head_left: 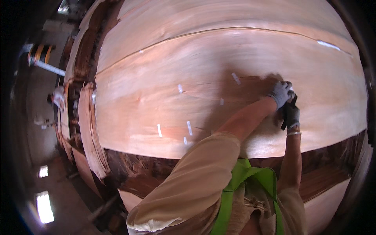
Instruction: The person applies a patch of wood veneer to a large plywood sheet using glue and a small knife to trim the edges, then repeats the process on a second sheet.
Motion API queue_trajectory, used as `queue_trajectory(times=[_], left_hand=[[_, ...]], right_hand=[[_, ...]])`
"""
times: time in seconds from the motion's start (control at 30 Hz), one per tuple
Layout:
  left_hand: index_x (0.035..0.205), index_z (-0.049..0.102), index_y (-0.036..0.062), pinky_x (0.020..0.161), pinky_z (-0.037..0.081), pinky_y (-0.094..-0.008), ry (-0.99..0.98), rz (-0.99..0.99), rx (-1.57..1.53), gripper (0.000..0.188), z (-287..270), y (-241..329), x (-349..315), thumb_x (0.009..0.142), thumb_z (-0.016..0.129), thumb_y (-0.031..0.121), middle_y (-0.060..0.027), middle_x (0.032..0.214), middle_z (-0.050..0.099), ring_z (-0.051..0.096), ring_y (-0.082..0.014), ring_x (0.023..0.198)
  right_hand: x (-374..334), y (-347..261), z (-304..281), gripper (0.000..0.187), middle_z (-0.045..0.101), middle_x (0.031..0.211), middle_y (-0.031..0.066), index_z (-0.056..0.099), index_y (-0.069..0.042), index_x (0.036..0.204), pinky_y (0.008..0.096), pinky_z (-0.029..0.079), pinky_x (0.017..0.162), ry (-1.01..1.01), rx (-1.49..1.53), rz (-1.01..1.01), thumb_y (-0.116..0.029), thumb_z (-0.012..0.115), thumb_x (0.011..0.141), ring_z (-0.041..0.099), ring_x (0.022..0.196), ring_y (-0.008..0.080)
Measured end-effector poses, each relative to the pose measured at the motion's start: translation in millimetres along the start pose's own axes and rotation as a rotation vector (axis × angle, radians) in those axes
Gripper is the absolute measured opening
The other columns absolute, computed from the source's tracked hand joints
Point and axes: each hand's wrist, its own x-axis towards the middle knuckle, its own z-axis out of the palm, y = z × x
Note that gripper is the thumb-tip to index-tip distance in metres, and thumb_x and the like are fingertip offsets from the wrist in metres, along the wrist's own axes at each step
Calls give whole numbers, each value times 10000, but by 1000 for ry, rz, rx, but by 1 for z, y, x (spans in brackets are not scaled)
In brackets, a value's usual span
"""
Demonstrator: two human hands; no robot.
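A broad, pale wood veneer sheet [149, 105] lies in front of me, with several short strips of white tape [189, 128] stuck on it. My left hand [279, 94], in a grey glove, reaches across to the right part of the sheet. Its fingers are closed at the far end of a black hand-held tool, on something I cannot make out. My right hand [292, 116], also gloved, is wrapped round that black tool [283, 124]. The tool's exact kind is hidden by the gloves. Both hands are close together, low over the veneer.
Another veneer edge [235, 28] curves across the far part, with a longer white tape strip [328, 45] at its right. Stacked veneer [91, 129] stands at the left. Broken veneer scraps [145, 166] lie below the near edge. Another person [58, 97] is far off left.
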Motion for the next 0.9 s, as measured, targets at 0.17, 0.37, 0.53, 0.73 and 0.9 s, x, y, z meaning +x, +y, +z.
queue_trajectory(times=[0.17,0.37,0.53,0.73,0.9], left_hand=[[1228,503,95,896,398,-447,119,70,-52,495,-34,-20,-44,749,597,179,-111,1259,490,463,-295,1142],[1227,485,25,991,355,-444,250,52,303,476,-37,-52,-257,757,552,60,-140,1334,422,406,-327,1207],[1209,523,63,937,403,-457,113,-434,-361,524,-99,-36,-461,694,518,-30,-185,1318,441,458,-375,1152],[1094,591,78,909,437,-421,384,-720,-306,479,-69,-34,-650,644,465,-30,-160,1280,486,509,-354,1091],[1073,600,116,899,442,-412,572,-824,-329,421,-45,-34,-772,676,502,19,-135,1278,490,519,-341,1080]], right_hand=[[-53,2,27,219,478,529,-33,602,-89,761,245,304,388,-128,300,-186,-225,486,888,425,417,85],[-131,-51,94,138,485,661,-50,552,-83,950,208,329,425,-567,401,-89,-211,545,900,401,492,48],[-154,-132,185,197,534,725,-18,540,-73,953,214,357,427,-739,371,-80,-242,608,876,480,550,45],[-93,-137,300,415,627,800,189,526,-126,1145,439,480,623,-191,-428,-859,-348,577,798,599,706,349],[-108,-142,301,530,621,769,233,423,-205,1310,495,451,569,-163,-700,-925,-387,532,824,607,706,395]])
